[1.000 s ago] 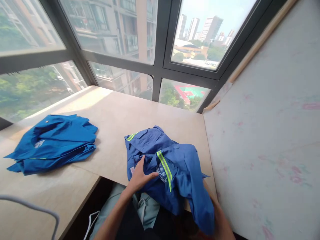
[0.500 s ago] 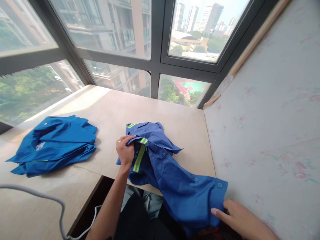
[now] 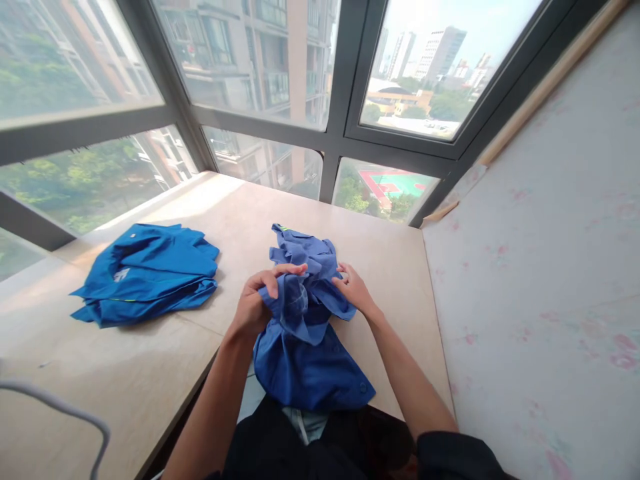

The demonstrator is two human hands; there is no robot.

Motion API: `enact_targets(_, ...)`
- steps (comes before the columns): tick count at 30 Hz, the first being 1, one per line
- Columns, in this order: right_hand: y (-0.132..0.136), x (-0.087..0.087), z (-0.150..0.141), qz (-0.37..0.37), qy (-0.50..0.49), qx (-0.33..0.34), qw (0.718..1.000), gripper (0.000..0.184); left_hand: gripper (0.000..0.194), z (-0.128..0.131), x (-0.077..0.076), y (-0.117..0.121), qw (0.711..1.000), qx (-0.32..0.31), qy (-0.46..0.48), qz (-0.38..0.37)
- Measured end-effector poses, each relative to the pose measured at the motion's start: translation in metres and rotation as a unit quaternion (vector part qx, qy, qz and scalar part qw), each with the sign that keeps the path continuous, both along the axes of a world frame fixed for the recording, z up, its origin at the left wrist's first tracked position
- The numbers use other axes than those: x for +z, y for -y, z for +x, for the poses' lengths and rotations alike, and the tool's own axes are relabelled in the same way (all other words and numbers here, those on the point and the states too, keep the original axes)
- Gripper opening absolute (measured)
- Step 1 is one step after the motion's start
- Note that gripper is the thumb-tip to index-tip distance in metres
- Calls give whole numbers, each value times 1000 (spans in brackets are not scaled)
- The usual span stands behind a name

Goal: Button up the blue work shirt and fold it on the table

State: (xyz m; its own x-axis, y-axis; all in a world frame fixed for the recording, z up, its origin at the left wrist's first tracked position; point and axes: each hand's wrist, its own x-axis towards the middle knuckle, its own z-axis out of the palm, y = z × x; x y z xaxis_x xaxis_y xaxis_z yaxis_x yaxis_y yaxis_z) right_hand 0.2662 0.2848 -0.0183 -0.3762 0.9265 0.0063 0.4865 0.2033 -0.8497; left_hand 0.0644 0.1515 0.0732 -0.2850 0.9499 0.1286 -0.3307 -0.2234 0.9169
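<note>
Fingers (image 3: 289, 269) on rumpled blue garment (image 3: 305, 370)

Pale tabletop (image 3: 245, 217), two blue garments (image 3: 310, 370)

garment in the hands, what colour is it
The garment is blue, seen best in the head view.

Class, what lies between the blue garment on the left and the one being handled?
In the head view, a stretch of pale tabletop and the left hand lie between the blue garment on the left and the handled garment.
</note>
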Motion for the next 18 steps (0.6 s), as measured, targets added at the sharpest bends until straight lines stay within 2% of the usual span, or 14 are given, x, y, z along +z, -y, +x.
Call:
enact_targets(2, -19, -11, -31, 48, 68, -11, 996, 74, 34, -23, -13, 21, 995, 79, 54, 0)
enact_targets(3, -24, -15, -43, 48, 114, 11, 992, 81, 28, -35, -23, 29, 987, 136, 79, -18)
enact_targets(5, -29, -22, -59, 26, 204, 67, 976, 89, 14, -59, -46, 43, 949, 272, 112, -114)
enact_targets(7, -29, -27, -67, 6, 260, 101, 960, 79, 16, -78, -70, 54, 885, 390, 140, -210)
enact_targets(9, -29, -29, -64, 10, 266, 100, 959, 53, 20, -89, -88, 63, 852, 441, 165, -228)
enact_targets(11, -28, -27, -52, 23, 244, 85, 966, 31, 28, -91, -96, 69, 850, 437, 202, -214)
enact_targets(12, -28, -24, -42, 24, 224, 72, 972, 25, 35, -88, -96, 70, 858, 413, 224, -206)
enact_targets(14, -25, -18, -15, 16, 169, 27, 985, 28, 45, -81, -92, 70, 885, 327, 265, -198)
enact_targets(15, -22, -14, 1, -13, 48, -49, 998, 29, 50, -76, -89, 69, 898, 276, 280, -197)
enact_targets(16, -17, -9, 19, -27, -81, -125, 989, 31, 55, -72, -86, 67, 908, 229, 291, -195)
enact_targets(18, 1, -2, 56, -24, -279, -226, 933, 36, 64, -68, -84, 63, 917, 167, 308, -188)
